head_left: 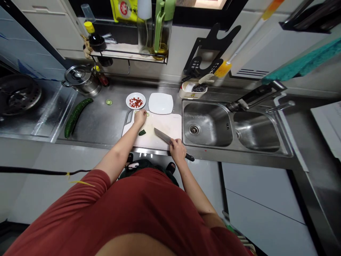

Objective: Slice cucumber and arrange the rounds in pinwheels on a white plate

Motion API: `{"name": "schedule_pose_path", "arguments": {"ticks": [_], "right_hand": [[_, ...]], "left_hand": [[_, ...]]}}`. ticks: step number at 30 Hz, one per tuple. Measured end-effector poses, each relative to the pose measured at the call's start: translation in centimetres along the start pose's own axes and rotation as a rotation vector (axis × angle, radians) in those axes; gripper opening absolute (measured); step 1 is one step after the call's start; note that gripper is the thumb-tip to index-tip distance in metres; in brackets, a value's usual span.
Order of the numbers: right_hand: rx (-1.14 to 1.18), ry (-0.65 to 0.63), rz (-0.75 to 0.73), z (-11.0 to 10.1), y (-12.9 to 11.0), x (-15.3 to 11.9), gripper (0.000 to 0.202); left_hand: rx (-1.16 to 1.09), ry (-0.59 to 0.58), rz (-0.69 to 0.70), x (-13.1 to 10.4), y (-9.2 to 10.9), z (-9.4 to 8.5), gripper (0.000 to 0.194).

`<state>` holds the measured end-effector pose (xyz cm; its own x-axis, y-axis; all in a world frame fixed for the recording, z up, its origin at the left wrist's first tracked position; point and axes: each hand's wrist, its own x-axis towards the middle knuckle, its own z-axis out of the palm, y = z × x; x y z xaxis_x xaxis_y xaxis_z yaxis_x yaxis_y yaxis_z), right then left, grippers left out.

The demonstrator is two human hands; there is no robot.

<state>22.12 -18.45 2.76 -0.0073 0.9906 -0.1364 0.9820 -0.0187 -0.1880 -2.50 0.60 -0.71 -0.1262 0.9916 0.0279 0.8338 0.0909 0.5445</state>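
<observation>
My right hand (178, 151) grips a kitchen knife (163, 136) by its black handle, with the blade angled over the white cutting board (172, 124). At the board's far edge, my left hand (140, 117) has its fingers curled together. Thin cucumber slices (147, 114) lie right beside those fingers; whether one is pinched in them is hidden. A short cucumber piece (142, 132) with dark green skin rests on the board between my hands. Behind the board stand a small plate (128, 105) of chopped red pieces (136, 102) and a white square plate (160, 103).
A whole cucumber (76, 115) and another cucumber slice group (109, 102) lie on the steel counter at left. Further back stands a lidded pot (81, 82) beside a sauce bottle (102, 77). To the right is a double sink (210, 122) with a faucet (257, 96).
</observation>
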Motion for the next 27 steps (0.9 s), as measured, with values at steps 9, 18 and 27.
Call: {"name": "schedule_pose_path", "arguments": {"ticks": [9, 18, 27], "right_hand": [[0.034, 0.012, 0.006, 0.3, 0.1, 0.2, 0.037], [0.033, -0.039, 0.074, 0.0, -0.4, 0.1, 0.035], [0.048, -0.081, 0.053, 0.1, -1.2, 0.2, 0.034]], "left_hand": [[0.004, -0.037, 0.015, 0.0, 0.1, -0.3, 0.025], [-0.199, 0.169, -0.172, -1.1, -1.2, -1.4, 0.031], [-0.313, 0.250, -0.274, -6.4, -3.6, -2.4, 0.032]]}}
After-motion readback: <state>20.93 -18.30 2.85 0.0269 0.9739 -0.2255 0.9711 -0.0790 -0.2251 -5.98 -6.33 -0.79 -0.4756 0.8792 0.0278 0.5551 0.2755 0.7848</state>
